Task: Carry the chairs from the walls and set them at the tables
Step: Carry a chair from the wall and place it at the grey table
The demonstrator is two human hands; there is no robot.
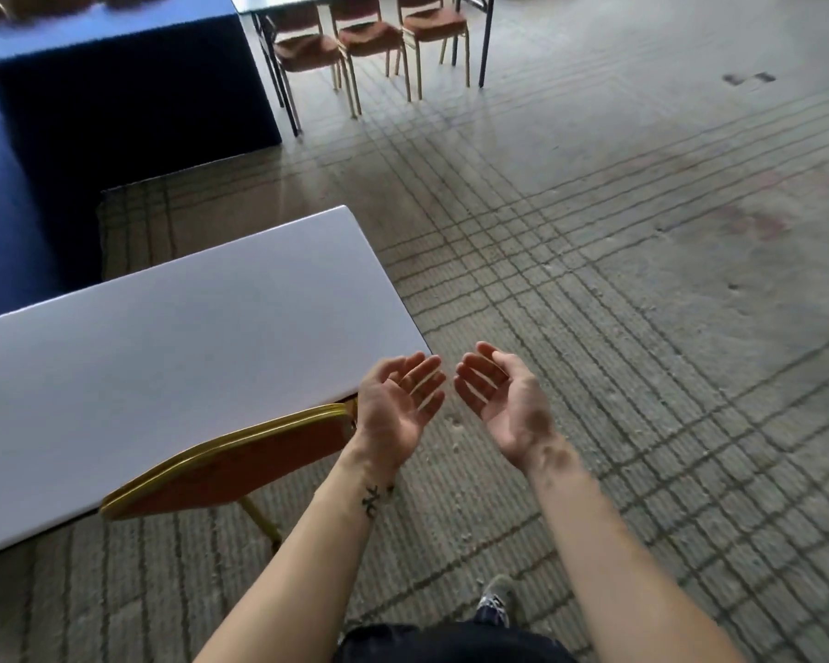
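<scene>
A red chair with a gold frame stands tucked under the near white table, its backrest showing just below the table's edge. My left hand hovers palm up, fingers relaxed, just right of the chair's backrest and holds nothing. My right hand is beside it, palm up and loose, over the carpet. At the far table stand three more red chairs in a row.
A dark blue stage block fills the upper left behind the near table. Patterned carpet stretches wide to the right. My shoe shows at the bottom.
</scene>
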